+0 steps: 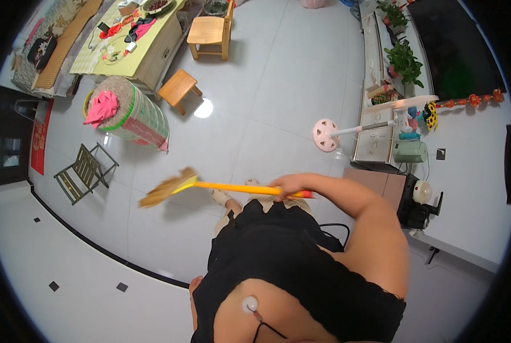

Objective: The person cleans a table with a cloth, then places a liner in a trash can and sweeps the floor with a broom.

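My right hand is closed around the orange handle of a broom, close to its red end. The broom is held nearly level across the front of my body, clear of my clothes at its far end. Its straw-coloured bristles point left, above the pale tiled floor, joined to the handle by a yellow collar. Of my left arm only a sliver shows beside my black top; the left hand itself is hidden.
On the left stand a folding stool and a full sack with a pink cloth on top. Farther off are a wooden stool, a chair and a cluttered table. At right, a pink-based standing fan stands before a cabinet.
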Available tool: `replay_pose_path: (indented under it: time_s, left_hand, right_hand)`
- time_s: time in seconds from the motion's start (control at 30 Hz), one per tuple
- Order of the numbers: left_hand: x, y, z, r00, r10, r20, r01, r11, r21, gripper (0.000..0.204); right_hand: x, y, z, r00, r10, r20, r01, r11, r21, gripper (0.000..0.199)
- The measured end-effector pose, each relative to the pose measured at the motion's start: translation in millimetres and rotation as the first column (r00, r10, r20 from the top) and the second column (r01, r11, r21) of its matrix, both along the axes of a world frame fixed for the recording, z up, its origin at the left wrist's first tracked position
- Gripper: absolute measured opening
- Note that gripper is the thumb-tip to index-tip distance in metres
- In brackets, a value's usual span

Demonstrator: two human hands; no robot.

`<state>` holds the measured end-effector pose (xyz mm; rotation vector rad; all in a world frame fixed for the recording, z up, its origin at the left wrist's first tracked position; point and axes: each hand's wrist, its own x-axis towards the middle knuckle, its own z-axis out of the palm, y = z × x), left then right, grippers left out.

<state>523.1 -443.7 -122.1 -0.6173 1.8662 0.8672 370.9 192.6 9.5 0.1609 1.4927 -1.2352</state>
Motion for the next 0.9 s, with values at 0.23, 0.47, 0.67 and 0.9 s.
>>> replay_pose_path:
  time_s: [0.23, 0.47, 0.67, 0.9]
  left_hand:
    - [-145.7, 31.2, 53.6, 0.912, 0.409, -0.039, -0.411, 0.911, -0.04, 0.028]
    - [-182.0, 66.5, 80.1, 0.924, 0.373, -0.088, -0.378, 0.925, -0.043, 0.03]
    - [-163.8, 163.1, 128.2, 0.978, 0.209, -0.004, -0.208, 0.974, -0.086, 0.034]
    - [-93.2, 198.3, 134.3, 0.928, 0.361, -0.087, -0.367, 0.928, -0.06, 0.037]
  right_hand:
    - [97.5, 85.0, 47.3, 0.791, -0.609, -0.064, 0.553, 0.666, 0.5, 0.044]
    - [57.0, 208.3, -91.9, 0.086, -0.995, 0.045, 0.88, 0.097, 0.466, 0.012]
    - [-63.6, 173.9, -214.7, -0.314, -0.892, 0.325, 0.883, -0.149, 0.445, 0.013]
    - [-157.6, -33.3, -208.4, 0.173, -0.764, 0.622, 0.882, 0.402, 0.248, 0.011]
